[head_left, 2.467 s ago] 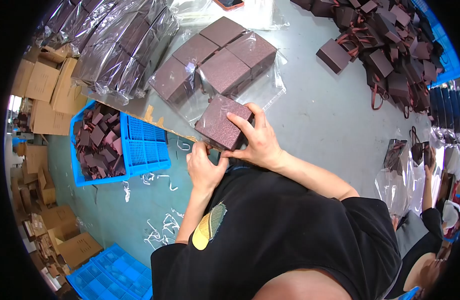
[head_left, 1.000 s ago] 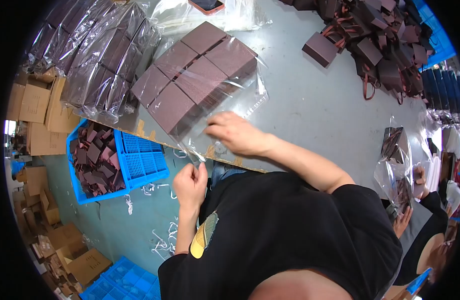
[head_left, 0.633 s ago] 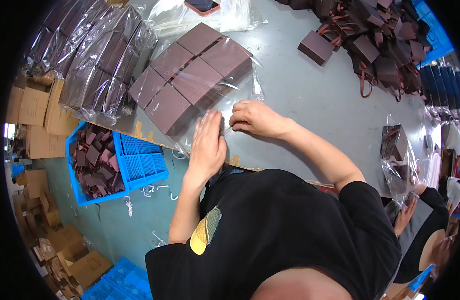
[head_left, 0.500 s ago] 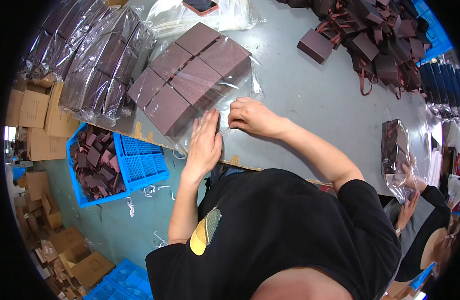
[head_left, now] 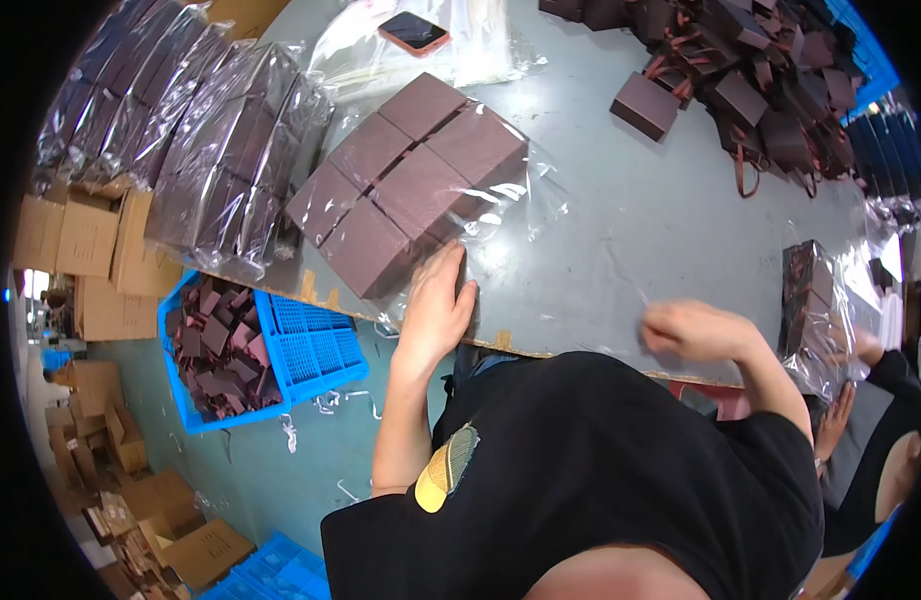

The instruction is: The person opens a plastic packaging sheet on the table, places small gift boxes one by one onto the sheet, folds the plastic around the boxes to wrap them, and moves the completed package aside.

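Six dark brown boxes point(head_left: 421, 185) lie in two rows inside a clear plastic bag point(head_left: 501, 215) on the grey table. My left hand point(head_left: 436, 305) rests with stretched fingers against the bag at the near side of the boxes. Off to the right, near the table's front edge, my right hand point(head_left: 689, 330) is closed and slightly blurred. A faint thin clear strand point(head_left: 629, 275) runs up from its fingers; what they grip is too small to make out.
Wrapped box stacks point(head_left: 221, 170) stand left; a phone point(head_left: 415, 33) lies on plastic sheets behind. Brown boxes with ribbons point(head_left: 746, 95) are heaped back right. A blue crate point(head_left: 316, 345) sits below left. A co-worker's hands point(head_left: 841, 420) are beside a bagged box point(head_left: 809, 285).
The box I held at first now lies with the others in the bag. My right hand has moved away from the bag to the right; my left hand has stayed beside the boxes.
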Tool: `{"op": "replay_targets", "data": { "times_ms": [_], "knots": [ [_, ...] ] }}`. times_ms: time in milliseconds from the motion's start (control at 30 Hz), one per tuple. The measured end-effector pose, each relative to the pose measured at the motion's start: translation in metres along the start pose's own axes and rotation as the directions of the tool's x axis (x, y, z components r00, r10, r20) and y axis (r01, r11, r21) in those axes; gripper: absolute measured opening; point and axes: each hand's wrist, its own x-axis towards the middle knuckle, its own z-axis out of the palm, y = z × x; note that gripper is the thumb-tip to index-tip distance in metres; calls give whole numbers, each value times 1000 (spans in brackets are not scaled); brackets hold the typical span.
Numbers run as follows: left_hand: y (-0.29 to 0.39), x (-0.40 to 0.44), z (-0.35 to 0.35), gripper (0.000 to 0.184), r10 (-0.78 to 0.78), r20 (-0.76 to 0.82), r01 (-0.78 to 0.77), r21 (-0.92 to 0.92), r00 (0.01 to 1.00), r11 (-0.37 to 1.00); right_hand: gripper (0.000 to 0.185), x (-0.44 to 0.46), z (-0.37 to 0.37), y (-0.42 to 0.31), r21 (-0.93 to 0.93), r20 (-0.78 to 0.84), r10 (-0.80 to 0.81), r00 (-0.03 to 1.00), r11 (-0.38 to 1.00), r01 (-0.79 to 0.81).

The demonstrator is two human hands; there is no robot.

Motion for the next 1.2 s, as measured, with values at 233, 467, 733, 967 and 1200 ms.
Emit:
{"op": "replay_targets", "data": {
  "times_ms": [233,467,733,967,1200],
  "knots": [
    [5,-14,13,56,51,4,-51,179,999,983,27,-140,223,54,-496,58,862,503,462,-735],
    [13,-30,-2,43,177,121,-179,10,977,984,31,-74,57,-28,6,685,223,694,950,-311],
    [-28,-85,-46,42,588,-187,-387,593,787,706,32,44,-106,-36,-880,-367,-642,673,475,-27],
    [-49,-71,-36,22,484,-64,-339,633,873,696,15,162,-118,30,-956,166,-721,673,50,289],
    [-61,-57,-35,13,424,-174,-334,389,888,859,15,188,-117,49,-821,-8,-772,635,368,437]
  ]
}}
